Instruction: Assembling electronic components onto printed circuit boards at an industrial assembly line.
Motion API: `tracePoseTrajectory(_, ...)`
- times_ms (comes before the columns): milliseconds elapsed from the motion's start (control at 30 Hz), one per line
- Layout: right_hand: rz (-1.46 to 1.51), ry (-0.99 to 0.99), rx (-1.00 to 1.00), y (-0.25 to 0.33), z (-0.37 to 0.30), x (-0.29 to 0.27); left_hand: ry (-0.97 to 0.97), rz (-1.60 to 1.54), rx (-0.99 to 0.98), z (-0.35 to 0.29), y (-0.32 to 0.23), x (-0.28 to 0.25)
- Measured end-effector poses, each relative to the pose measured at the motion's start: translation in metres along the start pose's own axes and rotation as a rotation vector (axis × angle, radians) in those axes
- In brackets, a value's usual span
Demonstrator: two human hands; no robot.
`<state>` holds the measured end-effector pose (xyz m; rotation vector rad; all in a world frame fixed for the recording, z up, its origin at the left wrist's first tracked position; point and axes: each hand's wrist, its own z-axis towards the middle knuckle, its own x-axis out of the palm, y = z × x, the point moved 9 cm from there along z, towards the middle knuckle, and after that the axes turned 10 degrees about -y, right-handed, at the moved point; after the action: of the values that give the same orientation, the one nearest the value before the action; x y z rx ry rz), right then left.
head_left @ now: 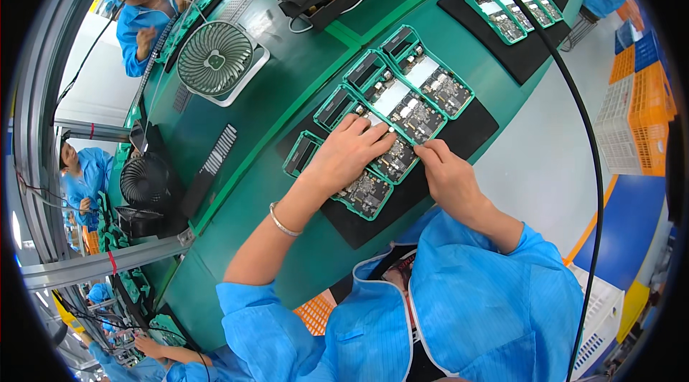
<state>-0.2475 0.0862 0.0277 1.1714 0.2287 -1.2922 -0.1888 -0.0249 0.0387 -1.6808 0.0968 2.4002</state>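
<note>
On a flat black mat (470, 124), a green-rimmed rectangular plastic housing w/ an exposed dark circuit board (397, 159) is lying third from the R in a row of four like it. Judging by looks, it's prob. going to feel light & stiff; bare components are looking fragile, smooth plastic maybe a bit slippery, so the green side rim is offering the safest hold, fingers off the chips. L bare hand (350, 149) is spanning it palm-down, fingers half-spread & bent, tips resting approx. at its R border. R bare hand (448, 174) is pinching narrow, thumb & index at the near R corner; can't tell if anything tiny's between them.
</note>
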Motion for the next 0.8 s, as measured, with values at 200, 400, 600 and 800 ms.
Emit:
tracePoseTrajectory(200, -0.036, 0.018, -0.023, 0.001, -0.001, 0.003, 0.059, -0.011, -0.121, 0.002, 0.003, 0.008)
tracePoseTrajectory(400, -0.015, 0.008, -0.051, -0.007, 0.002, -0.005, 0.028, 0.032, -0.172, -0.004, -0.004, 0.008)
tracePoseTrajectory(600, -0.138, -0.159, 0.029, -0.05, 0.013, -0.024, -0.259, -0.094, -0.198, 0.001, -0.004, -0.008)
tracePoseTrajectory(800, -0.18, -0.101, 0.057, -0.047, 0.023, -0.012, -0.352, -0.281, -0.367, 0.034, 0.017, 0.009)
